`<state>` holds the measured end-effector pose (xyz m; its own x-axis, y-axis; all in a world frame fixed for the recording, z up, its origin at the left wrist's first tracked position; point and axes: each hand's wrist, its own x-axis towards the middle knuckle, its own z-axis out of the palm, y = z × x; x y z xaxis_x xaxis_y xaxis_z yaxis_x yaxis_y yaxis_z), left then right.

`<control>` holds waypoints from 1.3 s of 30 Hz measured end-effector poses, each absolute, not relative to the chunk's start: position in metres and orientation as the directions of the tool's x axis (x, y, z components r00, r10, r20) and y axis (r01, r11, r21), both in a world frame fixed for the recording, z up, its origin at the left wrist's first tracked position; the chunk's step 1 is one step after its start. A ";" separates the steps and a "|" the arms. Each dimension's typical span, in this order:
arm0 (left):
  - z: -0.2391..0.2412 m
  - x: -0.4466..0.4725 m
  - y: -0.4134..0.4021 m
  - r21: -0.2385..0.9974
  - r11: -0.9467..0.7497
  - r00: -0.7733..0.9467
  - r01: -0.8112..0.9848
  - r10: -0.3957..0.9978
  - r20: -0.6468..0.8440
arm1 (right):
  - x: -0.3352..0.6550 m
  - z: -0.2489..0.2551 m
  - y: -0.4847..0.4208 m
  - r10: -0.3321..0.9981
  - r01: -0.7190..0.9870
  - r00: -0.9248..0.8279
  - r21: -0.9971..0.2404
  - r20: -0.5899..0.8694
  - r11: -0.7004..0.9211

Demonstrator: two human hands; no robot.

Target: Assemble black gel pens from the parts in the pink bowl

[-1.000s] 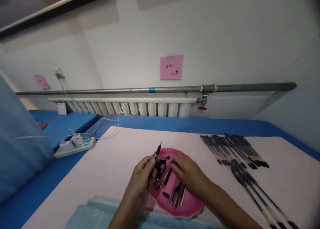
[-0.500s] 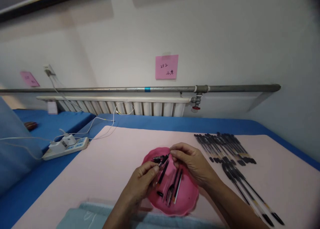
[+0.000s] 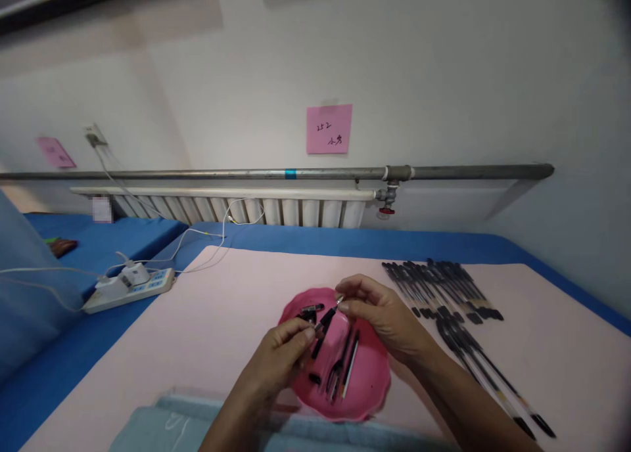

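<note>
Over a pink scalloped dish, my left hand pinches the lower end of a short black pen part. My right hand has its thumb and fingers closed at the upper end, where a small silvery tip shows. Whether that tip is joined to the black part I cannot tell. Below my hands, the dish holds loose pen parts, dark and clear, with a white-and-black thin rod among them. My left fingers partly cover the dish's left side.
Rows of black pens lie on the pink sheet to the right, with several more pens nearer me. Folded light-blue cloth lies in front. A power strip with white cables sits at left. A radiator lines the wall.
A silvery tip now shows at my right fingertips, where the black part's end was before. Both hands stay nearly in place over the dish. The view has shifted slightly.
</note>
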<state>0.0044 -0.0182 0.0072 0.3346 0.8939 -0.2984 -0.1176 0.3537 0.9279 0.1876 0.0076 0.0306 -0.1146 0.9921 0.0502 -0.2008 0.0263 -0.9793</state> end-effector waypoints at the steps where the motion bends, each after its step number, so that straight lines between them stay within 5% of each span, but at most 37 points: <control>1: 0.009 0.004 -0.019 0.917 0.379 0.336 -0.121 0.885 -0.321 | 0.188 0.031 0.008 0.991 -0.207 -0.125 -0.978 0.049 0.022; 9: 0.007 0.004 -0.022 0.824 0.518 0.382 -0.230 0.827 -0.413 | 0.180 0.026 0.006 0.994 -0.349 -0.100 -0.937 0.043 0.006; 15: 0.005 0.005 -0.023 0.829 0.510 0.374 -0.230 0.832 -0.409 | 0.177 0.026 0.005 0.996 -0.304 -0.073 -0.952 0.043 0.019; 28: -0.010 0.016 -0.023 0.962 0.181 0.219 -0.204 0.966 -0.135 | 0.177 0.029 0.003 0.990 -0.357 -0.132 -0.930 -0.049 -0.093; 39: -0.005 0.024 -0.025 0.926 0.289 0.275 -0.243 0.936 -0.220 | 0.167 0.021 0.002 0.995 -0.408 -0.077 -0.908 -0.068 -0.094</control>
<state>0.0241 -0.0253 -0.0053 0.2752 0.9359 -0.2199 -0.2432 0.2891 0.9259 0.1674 0.0023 0.0213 -0.0769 0.9947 -0.0683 -0.4078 -0.0938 -0.9083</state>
